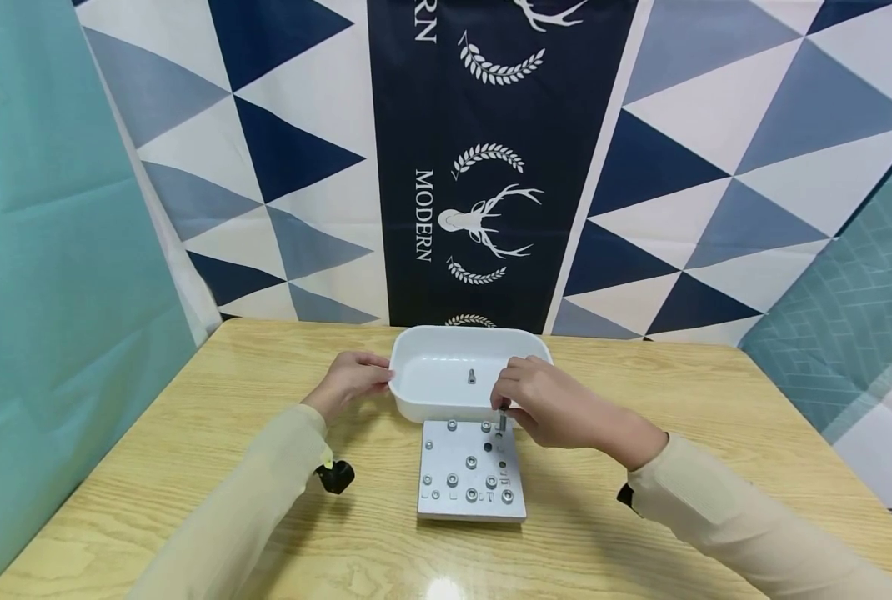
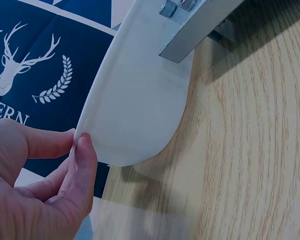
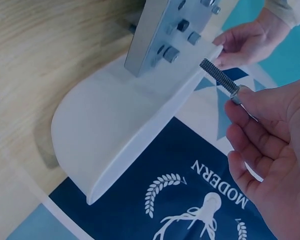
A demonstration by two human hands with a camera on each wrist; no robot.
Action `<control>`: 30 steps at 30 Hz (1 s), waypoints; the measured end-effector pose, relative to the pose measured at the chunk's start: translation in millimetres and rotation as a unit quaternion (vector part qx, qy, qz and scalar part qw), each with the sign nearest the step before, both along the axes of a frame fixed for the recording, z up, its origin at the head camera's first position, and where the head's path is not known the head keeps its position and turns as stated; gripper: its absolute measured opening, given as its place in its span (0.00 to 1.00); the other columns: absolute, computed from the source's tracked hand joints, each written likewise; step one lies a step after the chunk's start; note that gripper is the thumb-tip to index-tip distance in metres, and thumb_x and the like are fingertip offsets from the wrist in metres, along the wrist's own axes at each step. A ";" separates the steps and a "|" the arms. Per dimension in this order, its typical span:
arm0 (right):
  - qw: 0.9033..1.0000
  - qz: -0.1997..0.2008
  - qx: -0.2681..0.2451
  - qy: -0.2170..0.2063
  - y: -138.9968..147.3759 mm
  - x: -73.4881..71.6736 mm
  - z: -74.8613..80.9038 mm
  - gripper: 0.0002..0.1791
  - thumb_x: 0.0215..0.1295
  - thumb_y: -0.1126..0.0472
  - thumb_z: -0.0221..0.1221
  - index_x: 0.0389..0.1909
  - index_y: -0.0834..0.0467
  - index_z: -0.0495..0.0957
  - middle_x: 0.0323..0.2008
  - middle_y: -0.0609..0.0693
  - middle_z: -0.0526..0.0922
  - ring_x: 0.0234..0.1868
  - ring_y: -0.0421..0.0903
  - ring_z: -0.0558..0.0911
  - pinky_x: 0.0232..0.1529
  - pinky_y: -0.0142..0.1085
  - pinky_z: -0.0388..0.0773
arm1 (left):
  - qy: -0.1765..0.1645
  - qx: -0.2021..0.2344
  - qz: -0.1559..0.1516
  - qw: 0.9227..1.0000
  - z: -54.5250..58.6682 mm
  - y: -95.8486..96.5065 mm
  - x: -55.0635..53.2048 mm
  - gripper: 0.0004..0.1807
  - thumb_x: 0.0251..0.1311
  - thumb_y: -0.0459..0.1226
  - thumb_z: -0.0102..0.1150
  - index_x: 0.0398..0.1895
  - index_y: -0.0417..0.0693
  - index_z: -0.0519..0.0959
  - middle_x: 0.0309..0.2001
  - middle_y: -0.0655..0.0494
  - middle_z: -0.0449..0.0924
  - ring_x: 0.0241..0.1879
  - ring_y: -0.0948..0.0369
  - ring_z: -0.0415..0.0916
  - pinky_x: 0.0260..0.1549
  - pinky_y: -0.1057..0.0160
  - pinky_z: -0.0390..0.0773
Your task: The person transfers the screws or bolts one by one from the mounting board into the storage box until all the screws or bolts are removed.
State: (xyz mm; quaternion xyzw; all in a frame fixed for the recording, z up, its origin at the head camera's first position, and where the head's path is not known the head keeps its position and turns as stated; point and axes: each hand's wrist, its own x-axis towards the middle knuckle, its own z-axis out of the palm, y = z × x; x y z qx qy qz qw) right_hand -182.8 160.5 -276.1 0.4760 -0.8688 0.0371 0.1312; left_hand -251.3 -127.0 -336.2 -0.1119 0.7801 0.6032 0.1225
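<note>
My left hand (image 1: 350, 382) pinches the left rim of a white plastic basin (image 1: 408, 407) between thumb and fingers. In the right wrist view, my right hand (image 3: 275, 135) holds a threaded bolt (image 3: 219, 75) by its head, shank pointing away from the fingertips. The head view places that hand over the basin's near right corner, with the bolt pointing down above the far right part of a metal block (image 1: 448, 457). Several socket-head bolts of different sizes stand in the block, among some bare holes. Another bolt (image 1: 472, 377) lies inside the basin.
The block sits on the wooden table (image 1: 326, 550) right in front of the basin. Behind the table's far edge hangs a patterned cloth (image 1: 303, 167) with triangles and deer prints. A teal curtain (image 1: 63, 250) borders the left side.
</note>
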 end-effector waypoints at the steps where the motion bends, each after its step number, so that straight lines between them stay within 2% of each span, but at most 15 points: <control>1: 1.000 0.000 -0.002 0.000 0.4 -1.6 0.7 0.11 0.49 0.70 0.69 0.31 0.54 0.81 0.29 0.43 0.82 0.35 0.40 0.74 0.40 0.35 0.74 | -0.001 0.000 0.001 1.000 0.3 0.4 -0.3 0.16 0.60 0.31 0.60 0.51 0.35 0.77 0.50 0.42 0.76 0.39 0.58 0.80 0.51 0.60 0.83; 6: 1.000 0.003 -0.009 0.005 2.0 -10.4 3.8 0.11 0.49 0.70 0.69 0.30 0.54 0.80 0.29 0.43 0.82 0.33 0.40 0.73 0.36 0.32 0.73 | 0.000 -0.005 0.001 1.000 0.8 1.3 -1.4 0.16 0.60 0.32 0.60 0.51 0.36 0.77 0.51 0.42 0.76 0.41 0.57 0.80 0.50 0.61 0.83; 11: 1.000 0.002 -0.008 0.007 1.5 -15.8 7.7 0.11 0.50 0.70 0.69 0.30 0.53 0.80 0.29 0.43 0.82 0.34 0.40 0.73 0.37 0.32 0.75 | 0.001 -0.001 0.003 1.000 1.2 1.3 -1.0 0.16 0.60 0.31 0.61 0.50 0.35 0.77 0.50 0.42 0.77 0.40 0.58 0.80 0.45 0.65 0.84; 20: 1.000 -0.001 -0.007 -0.002 -1.0 -21.5 13.5 0.09 0.51 0.70 0.68 0.31 0.54 0.82 0.30 0.44 0.84 0.35 0.41 0.77 0.39 0.34 0.78 | -0.002 0.003 0.004 1.000 1.0 0.6 1.2 0.15 0.61 0.31 0.60 0.50 0.35 0.77 0.50 0.42 0.76 0.38 0.59 0.80 0.52 0.58 0.82; 25: 1.000 -0.011 -0.006 -0.009 -1.7 -28.6 16.9 0.09 0.51 0.71 0.67 0.31 0.55 0.82 0.31 0.45 0.84 0.35 0.43 0.78 0.39 0.36 0.76 | -0.005 0.002 0.004 1.000 1.0 0.7 0.8 0.15 0.61 0.31 0.60 0.50 0.36 0.77 0.50 0.42 0.76 0.38 0.60 0.79 0.52 0.59 0.82; 30: 0.999 -0.029 -0.002 -0.034 -4.1 -39.6 19.4 0.09 0.53 0.72 0.65 0.32 0.55 0.83 0.32 0.46 0.85 0.36 0.43 0.78 0.40 0.36 0.78 | -0.007 0.002 0.006 1.000 1.9 1.0 1.1 0.15 0.60 0.31 0.60 0.50 0.36 0.77 0.50 0.42 0.76 0.38 0.60 0.79 0.51 0.59 0.82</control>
